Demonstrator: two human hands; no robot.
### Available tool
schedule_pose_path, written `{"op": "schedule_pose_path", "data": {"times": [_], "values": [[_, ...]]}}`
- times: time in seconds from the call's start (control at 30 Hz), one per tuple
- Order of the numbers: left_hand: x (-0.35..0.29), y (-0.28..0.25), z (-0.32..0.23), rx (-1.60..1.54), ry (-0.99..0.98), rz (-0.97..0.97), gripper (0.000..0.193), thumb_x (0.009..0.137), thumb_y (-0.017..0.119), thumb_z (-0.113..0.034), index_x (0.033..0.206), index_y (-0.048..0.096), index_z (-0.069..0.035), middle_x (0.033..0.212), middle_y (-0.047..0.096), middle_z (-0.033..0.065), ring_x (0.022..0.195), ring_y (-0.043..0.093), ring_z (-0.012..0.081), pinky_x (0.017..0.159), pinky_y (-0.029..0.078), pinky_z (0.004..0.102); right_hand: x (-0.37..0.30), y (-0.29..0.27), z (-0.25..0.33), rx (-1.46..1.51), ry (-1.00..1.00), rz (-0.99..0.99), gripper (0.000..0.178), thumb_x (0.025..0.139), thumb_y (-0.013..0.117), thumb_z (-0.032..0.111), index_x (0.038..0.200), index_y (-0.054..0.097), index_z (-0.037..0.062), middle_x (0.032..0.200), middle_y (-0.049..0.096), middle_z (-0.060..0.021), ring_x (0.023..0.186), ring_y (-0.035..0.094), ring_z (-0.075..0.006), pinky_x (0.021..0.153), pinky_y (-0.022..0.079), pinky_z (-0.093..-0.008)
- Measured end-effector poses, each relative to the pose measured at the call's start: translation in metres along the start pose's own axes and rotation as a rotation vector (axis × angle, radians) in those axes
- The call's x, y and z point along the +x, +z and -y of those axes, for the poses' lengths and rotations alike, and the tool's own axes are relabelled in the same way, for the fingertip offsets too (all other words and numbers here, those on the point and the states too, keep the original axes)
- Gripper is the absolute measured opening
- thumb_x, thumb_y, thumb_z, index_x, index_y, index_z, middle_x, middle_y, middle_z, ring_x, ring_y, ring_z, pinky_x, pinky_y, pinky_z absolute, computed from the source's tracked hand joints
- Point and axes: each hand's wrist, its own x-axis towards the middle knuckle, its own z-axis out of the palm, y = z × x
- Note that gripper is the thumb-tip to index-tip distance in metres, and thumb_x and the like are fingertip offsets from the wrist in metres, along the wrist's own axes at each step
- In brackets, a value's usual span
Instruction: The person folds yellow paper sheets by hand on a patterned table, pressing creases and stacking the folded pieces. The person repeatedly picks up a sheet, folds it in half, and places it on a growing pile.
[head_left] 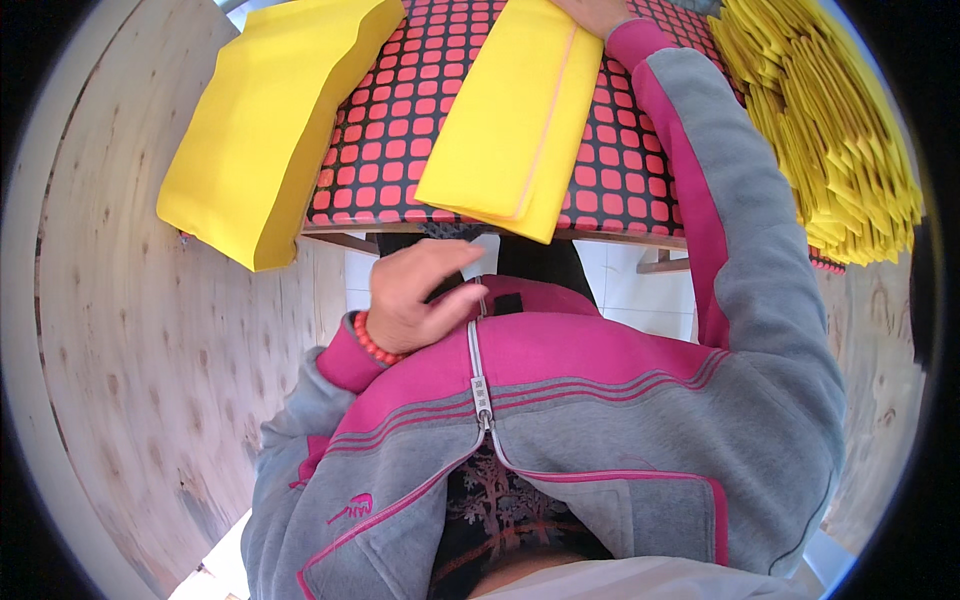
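R hand [598, 12] mostly out of frame, grip can't tell, on smooth yellow folded cloth [512, 115]; L hand [415, 295] loosely curled at jacket zipper [478, 352]; red-black grid worktop [400, 120].

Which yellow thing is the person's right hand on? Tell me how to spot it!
Find the red-and-black checked table. Three yellow things lie there; the right hand touches the middle yellow bag. It lies alone with a faint line near its long edge, unlike the puffy bag leftward or the big stack rightward.
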Motion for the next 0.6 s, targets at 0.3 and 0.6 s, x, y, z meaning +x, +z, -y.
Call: {"op": "schedule_pose_path", "data": {"times": [0.3,0.6], "values": [[-0.035,-0.002,0.003,-1.415,-0.87,-0.25,0.066,0.107,0.045,-0.053,0.152,0.04,-0.005,0.15,0.053,0.0146,0.129,0.061,0.0296,0.105,0.052,0.0437,-0.097,-0.077,0.041,0.054,0.088,0.166,0.041,0.095,0.066,0.034,0.115,0.068,-0.0013,0.109,0.073,-0.0204,0.105,0.07,-0.0304,0.088,0.056,-0.0412],[-0.038,-0.024,-0.001,-1.275,-0.96,-0.324,0.054,0.107,0.056,-0.03,0.152,0.041,-0.006,0.148,0.055,0.0117,0.134,0.056,0.0266,0.11,0.048,0.0425,-0.151,-0.115,0.048,0.267,0.103,0.234,0.049,0.104,0.059,0.043,0.128,0.065,0.0002,0.113,0.072,-0.0095,0.107,0.067,-0.0161,0.095,0.051,-0.0297]]}}
